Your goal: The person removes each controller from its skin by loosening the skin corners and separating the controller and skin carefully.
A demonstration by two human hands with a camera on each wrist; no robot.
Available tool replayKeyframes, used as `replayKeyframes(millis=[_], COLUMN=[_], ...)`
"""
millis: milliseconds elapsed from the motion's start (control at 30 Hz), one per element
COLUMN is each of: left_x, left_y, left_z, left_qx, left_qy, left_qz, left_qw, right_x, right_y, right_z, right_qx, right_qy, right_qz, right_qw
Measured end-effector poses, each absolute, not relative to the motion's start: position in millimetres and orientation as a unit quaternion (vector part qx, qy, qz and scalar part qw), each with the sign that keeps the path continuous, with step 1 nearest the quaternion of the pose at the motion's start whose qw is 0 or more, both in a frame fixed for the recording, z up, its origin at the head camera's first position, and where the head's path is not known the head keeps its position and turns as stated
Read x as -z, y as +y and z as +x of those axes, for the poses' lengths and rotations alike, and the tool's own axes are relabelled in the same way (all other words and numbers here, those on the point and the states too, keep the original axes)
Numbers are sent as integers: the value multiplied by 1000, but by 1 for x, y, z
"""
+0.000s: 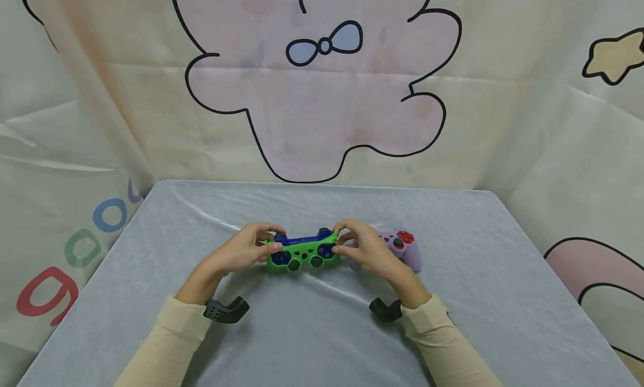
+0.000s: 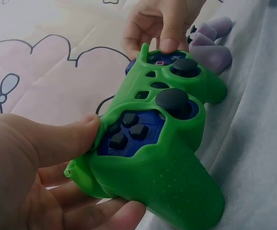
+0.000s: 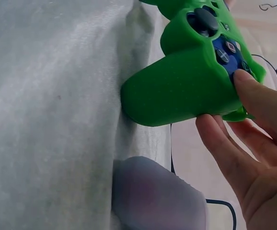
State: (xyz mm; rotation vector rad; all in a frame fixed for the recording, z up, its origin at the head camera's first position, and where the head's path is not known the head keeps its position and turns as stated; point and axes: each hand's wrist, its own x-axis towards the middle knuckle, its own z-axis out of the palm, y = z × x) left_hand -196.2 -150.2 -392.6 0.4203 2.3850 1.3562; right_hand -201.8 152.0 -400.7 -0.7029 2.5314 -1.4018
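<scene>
Both hands hold a blue game controller (image 1: 304,240) in a green silicone sleeve (image 2: 172,187). My left hand (image 1: 241,250) grips its left end, the thumb on the sleeve's edge beside the direction buttons (image 2: 129,130) and the fingers underneath. My right hand (image 1: 369,251) pinches the right end, its thumb near the symbol buttons (image 3: 229,51). The sleeve's rim stands away from the controller along the far edge, where blue shows. Thumbsticks (image 2: 173,99) poke through the sleeve's holes. Partly behind my right hand lies a purple controller (image 1: 410,255) with red buttons.
A grey cloth (image 1: 297,348) covers the table, lightly creased. Behind it hangs a printed curtain (image 1: 312,118) with a cartoon figure. Dark wrist-worn devices (image 1: 227,310) sit at both cuffs.
</scene>
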Motion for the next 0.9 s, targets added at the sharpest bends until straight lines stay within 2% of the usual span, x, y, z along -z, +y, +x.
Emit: replayKeyframes(millis=[300,567,800,900], left_x=[391,395,401,403], left_y=[-146,-146,-147,-147], left_z=[-194,-192,-197,-199], left_qx=[-480,-490,-509,-513], left_qy=[849,848,837,834], left_qz=[144,126,139,148], left_qw=[169,155,145,138], right_x=[399,401,401,404], right_y=[151,146,148,148], right_z=[-198,-200,-200,-201], right_qx=[496,446,415,397], right_qy=[837,865,869,871], right_qz=[-219,-230,-252,-266], right_qw=[78,32,99,112])
